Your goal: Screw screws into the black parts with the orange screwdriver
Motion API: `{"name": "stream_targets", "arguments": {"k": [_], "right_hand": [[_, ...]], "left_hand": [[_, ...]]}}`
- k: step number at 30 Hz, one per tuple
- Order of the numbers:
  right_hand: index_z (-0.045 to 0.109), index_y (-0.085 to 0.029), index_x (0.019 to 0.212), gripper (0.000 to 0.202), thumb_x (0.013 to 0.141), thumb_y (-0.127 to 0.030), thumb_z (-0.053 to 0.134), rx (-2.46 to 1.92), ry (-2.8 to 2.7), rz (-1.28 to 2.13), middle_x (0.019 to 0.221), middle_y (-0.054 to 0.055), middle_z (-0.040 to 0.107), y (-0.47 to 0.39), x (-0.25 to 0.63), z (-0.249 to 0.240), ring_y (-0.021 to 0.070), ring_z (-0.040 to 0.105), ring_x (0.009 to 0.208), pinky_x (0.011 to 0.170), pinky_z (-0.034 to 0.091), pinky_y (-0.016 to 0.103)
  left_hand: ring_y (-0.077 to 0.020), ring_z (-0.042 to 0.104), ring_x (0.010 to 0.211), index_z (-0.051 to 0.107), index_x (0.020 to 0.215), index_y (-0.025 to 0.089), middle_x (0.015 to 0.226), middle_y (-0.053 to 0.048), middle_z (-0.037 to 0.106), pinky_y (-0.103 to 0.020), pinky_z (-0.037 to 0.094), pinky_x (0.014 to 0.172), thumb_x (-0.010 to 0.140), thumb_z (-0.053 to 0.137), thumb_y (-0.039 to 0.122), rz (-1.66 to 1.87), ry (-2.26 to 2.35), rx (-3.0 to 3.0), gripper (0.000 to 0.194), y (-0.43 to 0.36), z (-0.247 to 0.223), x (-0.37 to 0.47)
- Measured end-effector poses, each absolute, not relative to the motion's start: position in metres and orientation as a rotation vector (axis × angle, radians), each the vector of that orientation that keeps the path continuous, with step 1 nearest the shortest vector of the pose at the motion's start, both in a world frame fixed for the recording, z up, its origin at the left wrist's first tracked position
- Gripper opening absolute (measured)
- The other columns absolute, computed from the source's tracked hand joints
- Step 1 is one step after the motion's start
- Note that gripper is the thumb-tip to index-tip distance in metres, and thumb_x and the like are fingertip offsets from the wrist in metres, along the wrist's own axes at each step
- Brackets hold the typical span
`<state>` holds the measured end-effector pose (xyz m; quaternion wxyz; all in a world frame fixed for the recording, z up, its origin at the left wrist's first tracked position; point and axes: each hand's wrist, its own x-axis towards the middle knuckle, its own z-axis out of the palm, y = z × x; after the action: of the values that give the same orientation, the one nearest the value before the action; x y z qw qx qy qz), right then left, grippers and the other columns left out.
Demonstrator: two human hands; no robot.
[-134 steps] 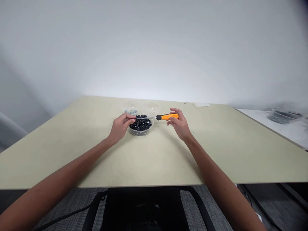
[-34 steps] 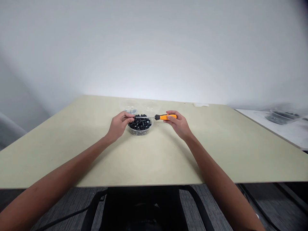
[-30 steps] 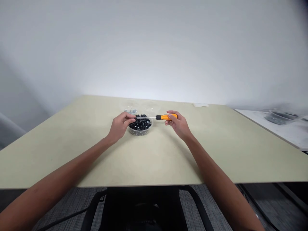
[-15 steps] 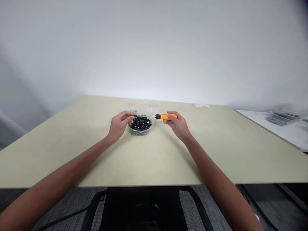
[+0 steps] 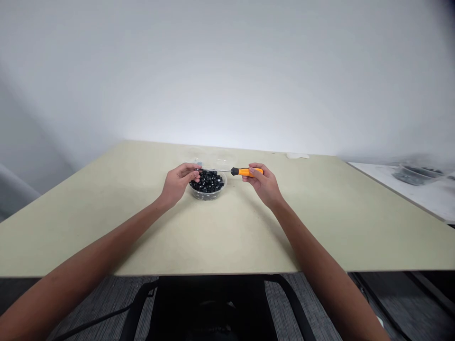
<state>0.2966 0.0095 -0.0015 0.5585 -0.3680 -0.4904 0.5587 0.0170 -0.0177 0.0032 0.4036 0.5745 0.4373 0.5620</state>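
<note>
My right hand (image 5: 263, 183) is closed round the orange and black handle of a screwdriver (image 5: 248, 172), held level with its thin metal shaft pointing left. At the shaft's far end, the fingers of my left hand (image 5: 177, 182) are pinched together around the tip. Something small and dark seems to be between them, too small to make out. Just below the shaft stands a clear round plastic tub (image 5: 208, 195), filled with small shiny black pieces (image 5: 210, 182). The left fingertips overlap the tub's left rim in view.
Behind the tub lies a clear plastic tray or lid (image 5: 223, 159) with small bluish metal bits (image 5: 199, 164). A white flat piece (image 5: 297, 156) rests near the wall. On a white side table (image 5: 408, 194) at right stands another clear tub (image 5: 415, 173). A black chair (image 5: 213, 308) is at the front edge.
The screwdriver and my right hand have shifted very slightly to the right. My left hand keeps its pinch at the tip, almost unmoved.
</note>
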Motion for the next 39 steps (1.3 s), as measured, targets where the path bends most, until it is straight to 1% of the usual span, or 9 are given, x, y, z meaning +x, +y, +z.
{"name": "stream_targets", "arguments": {"k": [5, 9, 14, 22, 28, 39], "right_hand": [[0.055, -0.019, 0.102, 0.042, 0.073, -0.04, 0.077, -0.858, -1.147, 1.31, 0.093, 0.001, 0.061, 0.0088, 0.2953, -0.0003, 0.0102, 0.062, 0.075, 0.09, 0.054, 0.034], [0.058, -0.018, 0.098, 0.04, 0.07, -0.037, 0.08, -0.854, -1.106, 1.3, 0.098, 0.002, 0.058, 0.0068, 0.2935, 0.0024, 0.0114, 0.063, 0.081, 0.088, 0.055, 0.033], [0.058, -0.018, 0.096, 0.041, 0.067, -0.037, 0.081, -0.844, -1.096, 1.283, 0.1, 0.002, 0.057, 0.0069, 0.2929, 0.0026, 0.0135, 0.063, 0.088, 0.089, 0.056, 0.033], [0.056, -0.019, 0.096, 0.039, 0.07, -0.037, 0.079, -0.865, -1.148, 1.273, 0.103, 0.003, 0.058, 0.0061, 0.2934, 0.0029, 0.0143, 0.063, 0.094, 0.095, 0.055, 0.036], [0.055, -0.02, 0.094, 0.038, 0.07, -0.038, 0.079, -0.862, -1.184, 1.261, 0.105, 0.004, 0.058, 0.0064, 0.2938, 0.0027, 0.0157, 0.062, 0.099, 0.097, 0.055, 0.037], [0.055, -0.02, 0.094, 0.039, 0.07, -0.037, 0.079, -0.855, -1.173, 1.259, 0.105, 0.003, 0.057, 0.0057, 0.2933, 0.0021, 0.0161, 0.061, 0.1, 0.097, 0.055, 0.037]], "left_hand": [[-0.0148, 0.062, 0.075, 0.071, 0.106, 0.013, 0.092, -0.009, 0.07, -0.033, 0.052, 0.079, 0.082, 0.073, 0.038, 1.416, 1.024, 1.347, 0.035, -0.0148, -0.0003, 0.0157], [-0.0154, 0.061, 0.079, 0.072, 0.105, 0.014, 0.093, -0.009, 0.069, -0.032, 0.05, 0.079, 0.08, 0.075, 0.037, 1.392, 0.951, 1.299, 0.035, -0.0123, -0.0037, 0.0144], [-0.013, 0.057, 0.074, 0.073, 0.106, 0.014, 0.095, -0.009, 0.068, -0.03, 0.048, 0.075, 0.082, 0.073, 0.037, 1.379, 0.908, 1.293, 0.033, -0.0125, -0.0052, 0.0137], [-0.0133, 0.056, 0.074, 0.074, 0.105, 0.014, 0.093, -0.008, 0.067, -0.03, 0.047, 0.074, 0.083, 0.072, 0.037, 1.37, 0.886, 1.263, 0.031, -0.0139, -0.0039, 0.014], [-0.0134, 0.056, 0.073, 0.073, 0.103, 0.013, 0.091, -0.009, 0.066, -0.03, 0.047, 0.072, 0.081, 0.074, 0.037, 1.38, 0.869, 1.222, 0.033, -0.0127, -0.0038, 0.0142], [-0.0127, 0.055, 0.073, 0.073, 0.104, 0.012, 0.091, -0.008, 0.066, -0.029, 0.046, 0.072, 0.082, 0.073, 0.038, 1.394, 0.861, 1.208, 0.034, -0.0134, -0.004, 0.0149]]}}
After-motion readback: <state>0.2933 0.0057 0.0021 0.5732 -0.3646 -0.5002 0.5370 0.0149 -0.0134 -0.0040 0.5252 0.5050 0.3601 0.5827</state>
